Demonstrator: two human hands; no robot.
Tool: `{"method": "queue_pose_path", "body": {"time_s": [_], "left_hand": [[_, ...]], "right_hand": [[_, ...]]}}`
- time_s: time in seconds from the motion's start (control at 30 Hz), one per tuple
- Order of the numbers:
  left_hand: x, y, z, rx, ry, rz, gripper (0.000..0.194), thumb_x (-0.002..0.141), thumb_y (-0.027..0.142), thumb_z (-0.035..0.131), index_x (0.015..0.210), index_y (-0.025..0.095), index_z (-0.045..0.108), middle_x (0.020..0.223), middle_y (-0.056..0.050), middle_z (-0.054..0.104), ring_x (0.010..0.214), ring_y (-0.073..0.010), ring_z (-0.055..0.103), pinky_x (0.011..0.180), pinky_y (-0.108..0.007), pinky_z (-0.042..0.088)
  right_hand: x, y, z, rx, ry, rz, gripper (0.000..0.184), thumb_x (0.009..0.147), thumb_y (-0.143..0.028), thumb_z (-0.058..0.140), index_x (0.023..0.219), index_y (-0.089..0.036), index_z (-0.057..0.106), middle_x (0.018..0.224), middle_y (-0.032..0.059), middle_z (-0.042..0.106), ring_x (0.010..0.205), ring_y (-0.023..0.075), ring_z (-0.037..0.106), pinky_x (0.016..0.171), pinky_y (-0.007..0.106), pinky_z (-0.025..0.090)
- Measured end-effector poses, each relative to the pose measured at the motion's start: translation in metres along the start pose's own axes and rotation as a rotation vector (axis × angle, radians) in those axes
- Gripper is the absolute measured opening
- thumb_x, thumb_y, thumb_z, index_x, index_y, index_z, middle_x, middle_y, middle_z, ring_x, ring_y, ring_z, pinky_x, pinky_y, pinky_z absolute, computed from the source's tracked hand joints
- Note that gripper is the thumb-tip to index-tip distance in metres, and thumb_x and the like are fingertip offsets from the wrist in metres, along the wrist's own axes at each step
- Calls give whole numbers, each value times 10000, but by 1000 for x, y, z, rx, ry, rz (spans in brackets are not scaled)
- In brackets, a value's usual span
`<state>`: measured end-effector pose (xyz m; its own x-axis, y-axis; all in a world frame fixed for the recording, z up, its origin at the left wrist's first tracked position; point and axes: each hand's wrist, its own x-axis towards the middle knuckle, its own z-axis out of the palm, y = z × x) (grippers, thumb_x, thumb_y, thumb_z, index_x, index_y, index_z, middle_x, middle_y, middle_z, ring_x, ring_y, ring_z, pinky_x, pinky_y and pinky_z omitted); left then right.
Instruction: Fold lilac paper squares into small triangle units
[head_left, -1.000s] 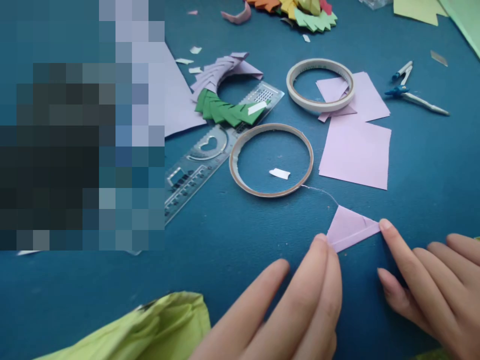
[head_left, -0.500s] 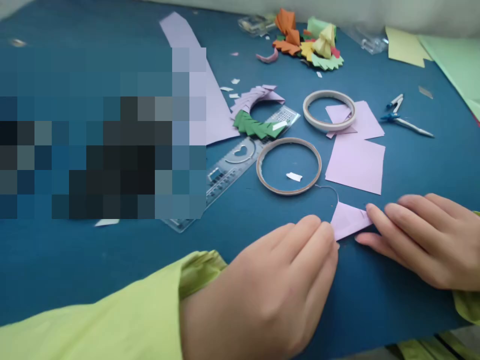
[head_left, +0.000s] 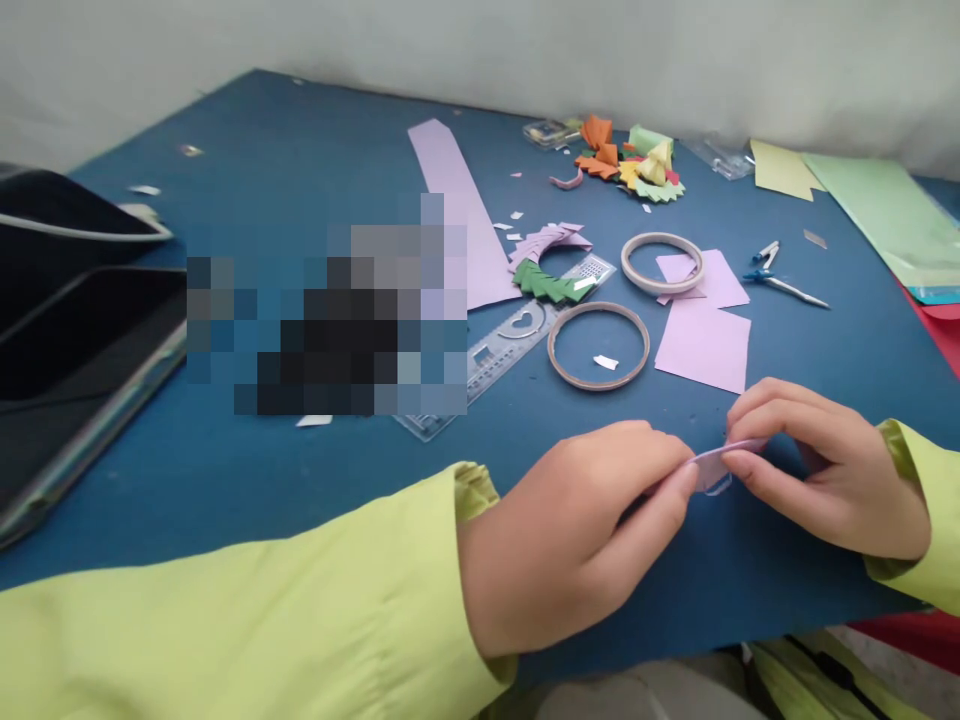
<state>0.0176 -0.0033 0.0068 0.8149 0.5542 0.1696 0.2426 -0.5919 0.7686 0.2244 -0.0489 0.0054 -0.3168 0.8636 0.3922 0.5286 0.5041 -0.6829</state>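
Between both hands is a small folded piece of lilac paper [head_left: 712, 468], seen nearly edge-on. My left hand [head_left: 585, 530] pinches its left end between thumb and fingers. My right hand [head_left: 825, 470] grips the other end, thumb below and fingers above. Just beyond lie loose lilac paper squares [head_left: 703, 345] and a roll of tape [head_left: 598, 347]. A second tape roll [head_left: 663, 264] overlaps one of the squares. To its left rests a curved chain of folded lilac and green paper pieces [head_left: 551, 280].
A clear ruler [head_left: 502, 350] and a long lilac sheet [head_left: 465, 210] lie left of centre. A blue and white compass [head_left: 784, 280] is at right. Orange, yellow and green paper folds [head_left: 637, 175] stand at the back. A dark tablet-like device [head_left: 90, 350] sits at far left.
The folded lilac paper has been tilted from showing its flat face to nearly edge-on, and the right fingers have curled round it. The view has pulled back, showing more of the table.
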Motion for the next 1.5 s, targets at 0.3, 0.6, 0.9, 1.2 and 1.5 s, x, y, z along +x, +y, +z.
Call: {"method": "queue_pose_path", "body": {"time_s": [0.3, 0.6, 0.9, 1.2, 1.5], "left_hand": [[5, 0, -2, -354, 38, -309, 359, 945, 319, 382, 646, 186, 529, 623, 34, 533, 597, -118, 503, 555, -227, 344], [10, 0, -7, -483, 198, -308, 376, 966, 331, 345, 647, 190, 487, 580, 38, 516, 546, -103, 458, 533, -203, 358], [9, -2, -6, -474, 233, -353, 397, 964, 321, 375, 619, 177, 508, 586, 32, 517, 534, -97, 433, 551, -210, 358], [10, -4, -7, -439, 246, -381, 384, 954, 319, 399, 608, 182, 494, 508, 52, 495, 513, -92, 455, 561, -208, 367], [10, -4, -8, -445, 258, -406, 389, 964, 344, 386, 628, 183, 495, 515, 50, 490, 495, -91, 439, 532, -207, 362]], "right_hand": [[8, 1, 20, 213, 83, 244, 75, 879, -231, 608, 883, -192, 544, 732, -20, 575, 602, 81, 541, 528, 194, 444], [25, 1, 27, 388, -20, 296, 205, 906, -363, 569, 943, -167, 523, 650, -35, 558, 536, 89, 560, 485, 202, 481], [16, -1, 17, 175, -65, 242, 234, 948, -283, 509, 750, -169, 559, 591, -34, 544, 518, 60, 480, 493, 179, 390], [12, 1, 12, 21, -66, 121, 166, 949, -214, 477, 787, -194, 511, 603, -48, 530, 504, 63, 466, 496, 177, 391], [12, -2, 12, -69, -50, 71, 67, 916, -166, 518, 869, -187, 560, 639, -42, 585, 526, 64, 516, 511, 175, 425]]}}
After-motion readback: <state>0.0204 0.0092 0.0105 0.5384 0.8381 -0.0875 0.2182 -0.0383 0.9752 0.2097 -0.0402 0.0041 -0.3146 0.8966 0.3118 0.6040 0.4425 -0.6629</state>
